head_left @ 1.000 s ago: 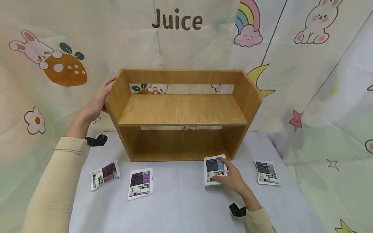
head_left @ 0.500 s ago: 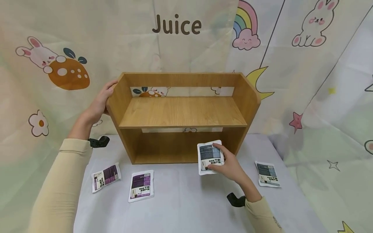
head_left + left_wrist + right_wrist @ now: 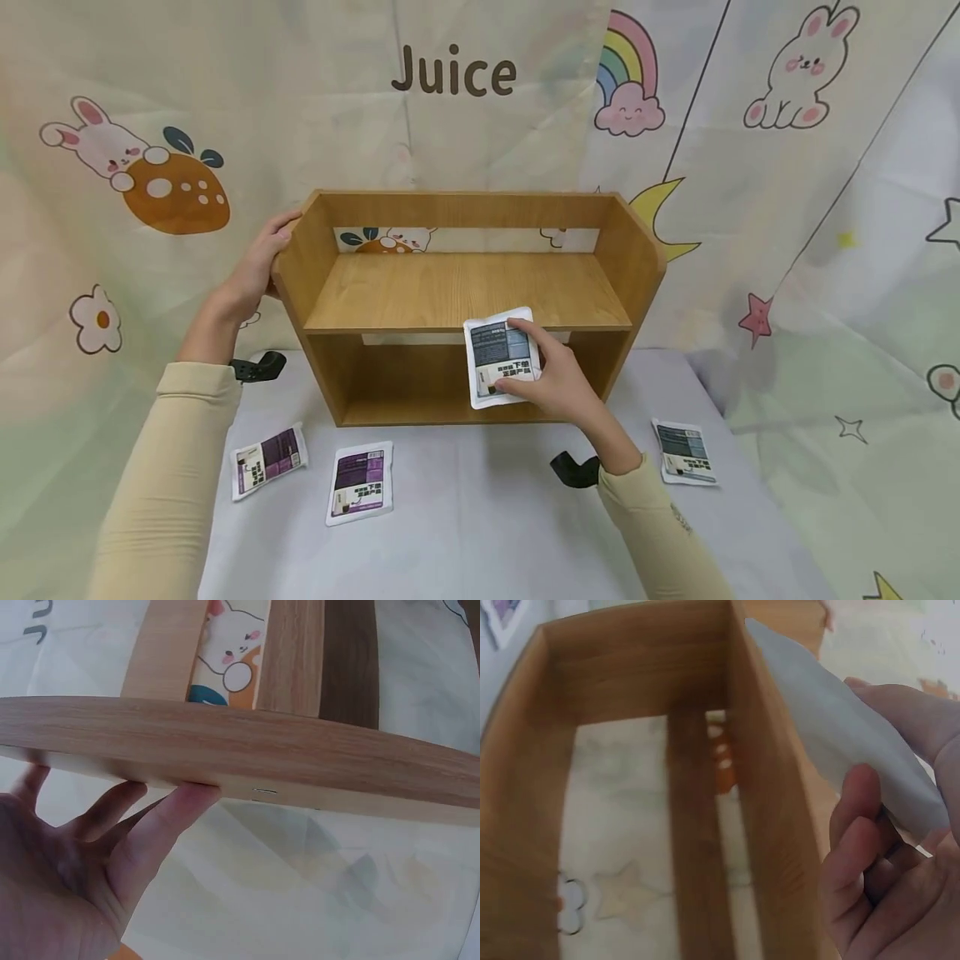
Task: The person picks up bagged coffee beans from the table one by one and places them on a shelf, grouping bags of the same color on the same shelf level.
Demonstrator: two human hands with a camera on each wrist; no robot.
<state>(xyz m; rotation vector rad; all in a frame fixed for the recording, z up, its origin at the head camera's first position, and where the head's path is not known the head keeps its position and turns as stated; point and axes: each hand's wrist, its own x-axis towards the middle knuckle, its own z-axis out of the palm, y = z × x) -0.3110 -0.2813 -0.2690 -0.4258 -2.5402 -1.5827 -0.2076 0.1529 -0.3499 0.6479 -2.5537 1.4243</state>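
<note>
Right hand [image 3: 558, 385] grip pinches blue pouch [image 3: 500, 360] at shelf [image 3: 468, 292] front edge; left hand [image 3: 251, 271], fingers spread flat, steadies its side panel.

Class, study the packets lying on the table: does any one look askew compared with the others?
Yes. The leftmost purple packet lies tilted, its right end turned toward the shelf, while the second purple packet and the dark packet at the right lie nearly straight. Nothing looks spilled or damaged.
</note>
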